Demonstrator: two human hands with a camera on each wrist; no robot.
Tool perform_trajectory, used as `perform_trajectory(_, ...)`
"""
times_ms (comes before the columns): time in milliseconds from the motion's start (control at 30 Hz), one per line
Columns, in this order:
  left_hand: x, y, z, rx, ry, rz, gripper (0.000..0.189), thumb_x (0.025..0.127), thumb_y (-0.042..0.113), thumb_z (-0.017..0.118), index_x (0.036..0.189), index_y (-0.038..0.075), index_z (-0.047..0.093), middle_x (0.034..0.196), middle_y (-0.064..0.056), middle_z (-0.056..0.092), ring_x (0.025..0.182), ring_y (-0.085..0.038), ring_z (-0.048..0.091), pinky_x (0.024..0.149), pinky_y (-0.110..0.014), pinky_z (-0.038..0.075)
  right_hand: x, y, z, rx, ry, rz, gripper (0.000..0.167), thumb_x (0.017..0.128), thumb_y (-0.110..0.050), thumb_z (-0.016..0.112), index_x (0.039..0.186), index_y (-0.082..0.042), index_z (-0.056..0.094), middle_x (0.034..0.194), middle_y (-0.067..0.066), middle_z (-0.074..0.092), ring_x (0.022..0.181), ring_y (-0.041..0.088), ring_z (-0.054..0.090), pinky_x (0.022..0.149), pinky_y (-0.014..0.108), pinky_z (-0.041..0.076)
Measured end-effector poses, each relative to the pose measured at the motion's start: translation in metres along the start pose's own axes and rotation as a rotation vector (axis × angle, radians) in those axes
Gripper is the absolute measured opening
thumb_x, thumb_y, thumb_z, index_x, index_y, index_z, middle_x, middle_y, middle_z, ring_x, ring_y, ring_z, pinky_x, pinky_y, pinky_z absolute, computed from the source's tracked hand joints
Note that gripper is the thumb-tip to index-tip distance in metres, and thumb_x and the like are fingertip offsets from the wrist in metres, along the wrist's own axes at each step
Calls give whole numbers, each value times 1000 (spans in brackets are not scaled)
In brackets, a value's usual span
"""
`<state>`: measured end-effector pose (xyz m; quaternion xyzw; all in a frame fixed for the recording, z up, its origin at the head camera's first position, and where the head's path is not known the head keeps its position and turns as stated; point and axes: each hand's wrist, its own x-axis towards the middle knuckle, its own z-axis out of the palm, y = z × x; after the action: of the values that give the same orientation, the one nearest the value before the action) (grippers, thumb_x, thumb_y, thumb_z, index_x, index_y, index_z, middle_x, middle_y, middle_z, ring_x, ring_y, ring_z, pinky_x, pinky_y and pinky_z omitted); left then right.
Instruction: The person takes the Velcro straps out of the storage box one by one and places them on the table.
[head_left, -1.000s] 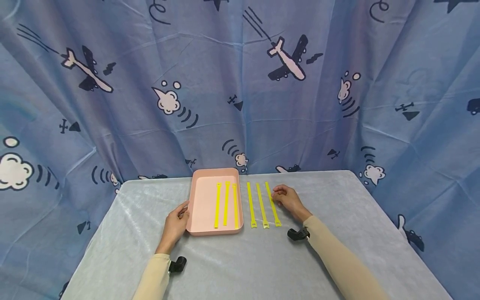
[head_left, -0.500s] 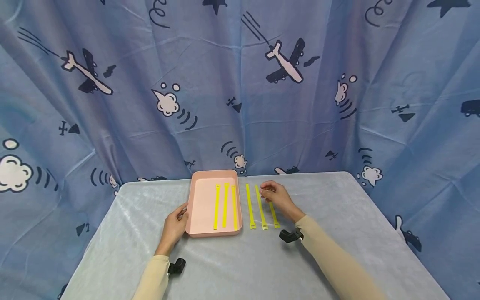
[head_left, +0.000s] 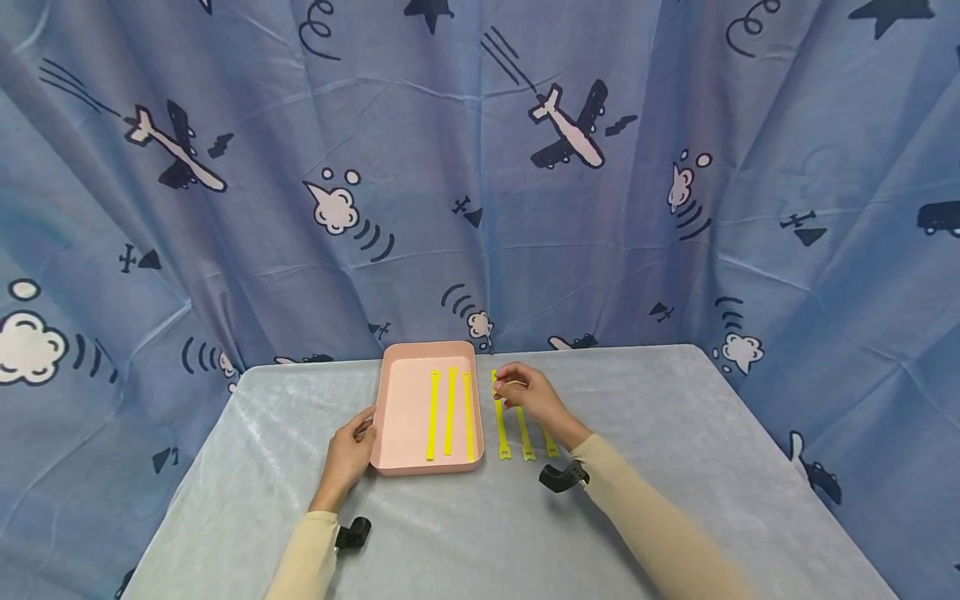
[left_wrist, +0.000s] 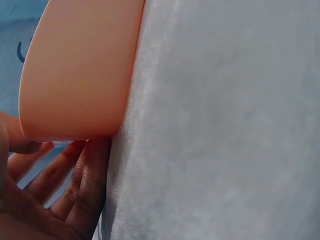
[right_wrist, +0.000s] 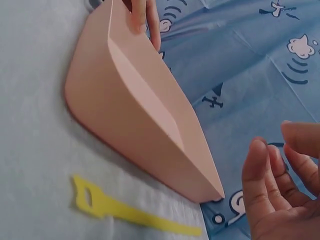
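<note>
My left hand touches the left side of a shallow pink tray with extended fingers; in the left wrist view the fingertips meet the tray's wall close to the table. Three yellow slotted cable-tie straps lie side by side in the tray's right half. Three more straps lie outside, just right of it. Over the upper parts of these is my right hand, loosely bent, with nothing between thumb and fingertips. One strap's slotted head shows below the tray in the right wrist view.
A pale grey cloth covers the table. Behind its back edge hangs a blue patterned curtain. Black wrist cameras sit on both forearms.
My right hand has moved left from beside the rightmost strap, across the middle one, to the leftmost loose strap. The straps and tray keep their places, and my left hand stays at the tray.
</note>
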<state>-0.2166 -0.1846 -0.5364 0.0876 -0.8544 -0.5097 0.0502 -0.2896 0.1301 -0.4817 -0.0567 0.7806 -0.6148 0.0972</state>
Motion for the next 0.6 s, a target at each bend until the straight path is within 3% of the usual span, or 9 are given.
perform_trajectory(300,-3,-1,2,-1,-4,-3,42,102,14,49,144,11,51,133,-22,61,115,-32,63,93,-45,52,-6,-2,19,35,-14,18,27,96,-17,63,119,-6,58,110,12,64,93,19,67,83,37,58)
perform_trajectory(600,-2,0,1,5,5,-1,42,102,15,50,144,11,52,132,-22,62,116,-32,63,93,-45,52,-3,-17,35,82,-104,-29,36,95,-20,66,126,-5,56,122,22,62,106,29,67,87,41,57)
